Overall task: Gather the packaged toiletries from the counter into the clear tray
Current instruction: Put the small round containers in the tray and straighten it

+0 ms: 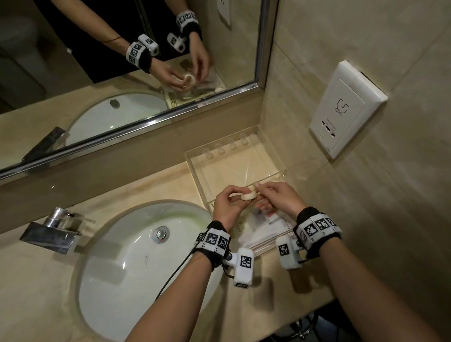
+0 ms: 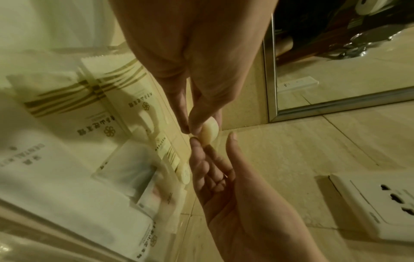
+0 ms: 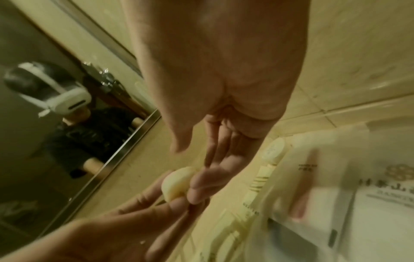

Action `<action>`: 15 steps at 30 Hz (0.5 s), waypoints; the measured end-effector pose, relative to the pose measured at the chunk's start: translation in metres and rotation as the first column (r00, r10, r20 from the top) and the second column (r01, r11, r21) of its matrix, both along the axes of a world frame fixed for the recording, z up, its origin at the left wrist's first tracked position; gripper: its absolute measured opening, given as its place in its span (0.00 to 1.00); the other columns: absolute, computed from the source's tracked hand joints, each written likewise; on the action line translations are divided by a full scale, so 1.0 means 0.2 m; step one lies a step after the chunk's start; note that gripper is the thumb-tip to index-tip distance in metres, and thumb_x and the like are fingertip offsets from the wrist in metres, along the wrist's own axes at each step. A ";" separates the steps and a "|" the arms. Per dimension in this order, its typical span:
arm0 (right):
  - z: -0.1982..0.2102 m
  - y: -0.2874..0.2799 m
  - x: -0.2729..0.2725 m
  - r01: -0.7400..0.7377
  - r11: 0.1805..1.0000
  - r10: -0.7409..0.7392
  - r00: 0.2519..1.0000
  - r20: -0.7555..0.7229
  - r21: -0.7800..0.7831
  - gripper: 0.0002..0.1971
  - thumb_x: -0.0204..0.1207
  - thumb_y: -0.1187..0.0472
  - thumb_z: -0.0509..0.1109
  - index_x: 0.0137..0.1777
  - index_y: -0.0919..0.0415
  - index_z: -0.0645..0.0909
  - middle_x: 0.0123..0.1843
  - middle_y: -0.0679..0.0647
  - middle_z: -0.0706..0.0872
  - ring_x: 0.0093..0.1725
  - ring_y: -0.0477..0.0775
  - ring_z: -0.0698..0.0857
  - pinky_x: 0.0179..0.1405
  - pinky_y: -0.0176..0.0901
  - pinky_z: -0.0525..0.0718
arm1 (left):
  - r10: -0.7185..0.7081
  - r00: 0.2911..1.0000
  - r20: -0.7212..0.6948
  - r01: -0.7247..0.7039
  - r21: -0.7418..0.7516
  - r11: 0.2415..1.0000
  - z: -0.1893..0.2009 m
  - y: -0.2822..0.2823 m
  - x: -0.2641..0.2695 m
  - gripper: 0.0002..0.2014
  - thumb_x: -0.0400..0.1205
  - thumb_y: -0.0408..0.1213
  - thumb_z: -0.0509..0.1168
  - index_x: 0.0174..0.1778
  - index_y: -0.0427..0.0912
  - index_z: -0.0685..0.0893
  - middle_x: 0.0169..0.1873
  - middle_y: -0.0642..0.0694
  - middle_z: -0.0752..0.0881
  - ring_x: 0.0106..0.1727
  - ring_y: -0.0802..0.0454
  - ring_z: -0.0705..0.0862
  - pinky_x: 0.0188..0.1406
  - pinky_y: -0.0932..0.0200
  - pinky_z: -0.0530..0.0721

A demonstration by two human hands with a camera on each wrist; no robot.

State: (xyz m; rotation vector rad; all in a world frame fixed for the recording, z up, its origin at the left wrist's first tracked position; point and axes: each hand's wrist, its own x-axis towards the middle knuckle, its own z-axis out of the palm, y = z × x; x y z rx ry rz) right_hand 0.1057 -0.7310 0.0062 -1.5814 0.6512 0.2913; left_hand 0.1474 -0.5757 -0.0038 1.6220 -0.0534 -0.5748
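A small round white soap (image 1: 248, 196) hangs over the near half of the clear tray (image 1: 197, 170), which stands on the counter by the right wall. My left hand (image 1: 237, 194) pinches the soap (image 2: 210, 131) between thumb and fingers. From the other side my right hand (image 1: 259, 193) reaches in with straight fingers; their tips touch the soap (image 3: 177, 181) while its thumb stays clear. Several packaged toiletries (image 1: 261, 229), white with gold stripes (image 2: 125, 109), lie in the tray under my hands. The tray's far half is bare.
A white sink basin (image 1: 145, 257) lies left of the tray, with a chrome faucet (image 1: 54, 230) at its left rim. A mirror (image 1: 107, 72) runs along the back wall. A white wall socket (image 1: 347, 110) is on the right wall. The counter's front edge is near my forearms.
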 end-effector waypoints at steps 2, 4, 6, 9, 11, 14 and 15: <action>-0.02 -0.02 0.00 0.018 0.998 -0.018 1.000 0.000 0.065 0.17 0.77 0.52 0.74 0.57 0.64 0.84 0.42 0.62 0.92 0.36 0.52 0.88 0.40 0.48 0.84 | -0.021 0.999 0.046 0.021 0.003 1.000 0.00 -0.02 0.00 0.14 0.71 0.17 0.70 0.45 0.40 0.84 0.51 0.43 0.89 0.56 0.46 0.87 0.54 0.61 0.86; -0.04 -0.04 -0.01 0.060 0.990 -0.059 0.998 -0.011 0.130 0.15 0.77 0.55 0.75 0.57 0.65 0.85 0.40 0.61 0.92 0.35 0.51 0.87 0.39 0.46 0.83 | -0.048 0.997 0.062 0.049 -0.014 0.999 0.00 -0.02 0.01 0.16 0.70 0.16 0.70 0.49 0.36 0.82 0.54 0.39 0.88 0.57 0.45 0.87 0.55 0.59 0.86; -0.05 -0.05 -0.01 0.106 0.974 -0.099 0.994 -0.040 0.202 0.12 0.77 0.62 0.75 0.57 0.67 0.84 0.38 0.61 0.90 0.32 0.49 0.86 0.34 0.40 0.82 | -0.047 0.998 0.051 0.049 -0.050 0.998 0.00 -0.03 0.00 0.19 0.70 0.15 0.69 0.54 0.33 0.79 0.56 0.36 0.85 0.58 0.45 0.86 0.58 0.57 0.85; -0.06 -0.06 -0.02 0.179 0.957 -0.163 0.983 -0.087 0.227 0.12 0.75 0.69 0.75 0.58 0.68 0.84 0.40 0.66 0.90 0.29 0.47 0.87 0.29 0.36 0.85 | -0.033 0.999 0.024 0.035 -0.067 0.997 -0.01 -0.04 0.00 0.20 0.72 0.12 0.66 0.58 0.31 0.77 0.58 0.35 0.83 0.59 0.44 0.85 0.60 0.58 0.85; -0.08 -0.07 -0.02 0.204 0.966 -0.193 0.978 -0.085 0.161 0.11 0.73 0.71 0.76 0.56 0.66 0.84 0.46 0.70 0.90 0.31 0.50 0.87 0.37 0.46 0.90 | -0.042 0.999 0.022 0.042 -0.024 0.999 -0.02 -0.05 0.01 0.19 0.74 0.12 0.64 0.58 0.32 0.77 0.57 0.39 0.83 0.56 0.46 0.86 0.53 0.64 0.87; -0.09 -0.07 -0.03 0.214 0.975 -0.210 0.976 -0.059 0.068 0.11 0.72 0.71 0.76 0.54 0.64 0.84 0.50 0.71 0.90 0.37 0.55 0.88 0.42 0.56 0.92 | -0.065 0.997 0.037 0.062 0.066 0.996 -0.04 -0.07 0.01 0.18 0.74 0.15 0.65 0.56 0.37 0.79 0.55 0.41 0.83 0.47 0.50 0.86 0.48 0.67 0.87; -0.09 -0.07 -0.03 0.220 0.975 -0.219 0.975 -0.049 0.033 0.12 0.73 0.71 0.76 0.55 0.65 0.83 0.50 0.68 0.90 0.38 0.54 0.89 0.39 0.51 0.92 | -0.066 0.996 0.052 0.061 0.100 0.993 -0.04 -0.07 0.01 0.18 0.74 0.15 0.65 0.55 0.38 0.80 0.54 0.41 0.83 0.44 0.51 0.85 0.45 0.69 0.86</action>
